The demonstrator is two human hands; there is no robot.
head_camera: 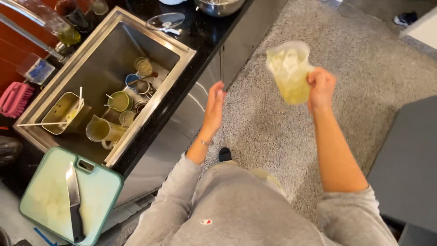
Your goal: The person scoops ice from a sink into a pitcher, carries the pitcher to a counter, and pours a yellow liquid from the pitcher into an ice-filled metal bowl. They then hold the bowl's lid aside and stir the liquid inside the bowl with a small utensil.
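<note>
The right hand [321, 87] holds a clear plastic cup [290, 72] up in the air above the speckled grey floor [355, 50], well away from the counter [200, 32]. Its fingers are wrapped round the cup's side, gripping it. The cup carries a pale yellow liquid with what looks like ice, and it leans a little.

The left hand [215, 108] hangs empty between the cup and the counter edge, fingers straight and held close together, palm turned toward the cup, touching nothing.

To the left, a steel sink [150, 34] is sunk into the dark counter. It holds a crowd of used things: a measuring jug [101, 130], a rectangular metal pan [61, 113], and several small cups and strainers. A pale green cutting board [98, 191] lies just below the sink, with a knife [73, 200] resting on it. A pink brush [16, 98] sits at the far left.
</note>
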